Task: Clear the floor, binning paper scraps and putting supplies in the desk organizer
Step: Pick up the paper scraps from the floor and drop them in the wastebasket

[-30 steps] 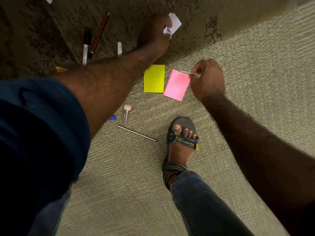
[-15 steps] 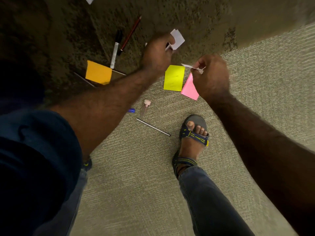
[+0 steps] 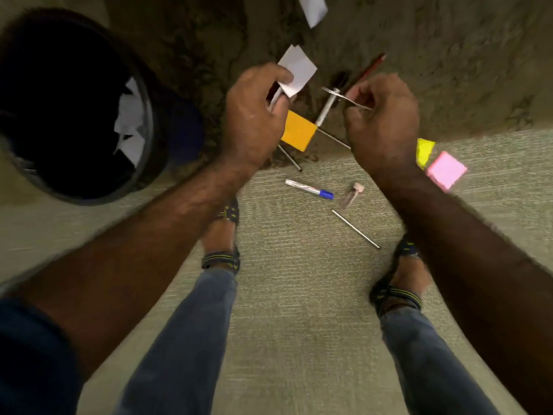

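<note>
My left hand (image 3: 254, 115) grips white paper scraps (image 3: 296, 70) above the floor. My right hand (image 3: 383, 121) pinches a thin white paper strip (image 3: 344, 97) edge-on. A black bin (image 3: 146, 139) with white scraps inside stands at the left. On the floor lie an orange sticky pad (image 3: 297, 131), a yellow pad (image 3: 425, 149), a pink pad (image 3: 446, 170), a blue-capped marker (image 3: 308, 189), a white marker (image 3: 327, 107), a red pencil (image 3: 368, 68), a small clear vial (image 3: 353, 194), thin metal rods (image 3: 356, 229) and another white scrap (image 3: 312, 7).
My two sandalled feet (image 3: 221, 235) and jeans-clad legs stand on pale carpet (image 3: 299, 295), either side of the rod. A dark rough floor patch (image 3: 449, 70) lies beyond. A dark blue object (image 3: 182, 130) sits beside the bin.
The view swung left and rose, bringing the bin into sight. Both hands lifted from the floor and came together, each still holding its paper. The pink and yellow pads now lie to the right.
</note>
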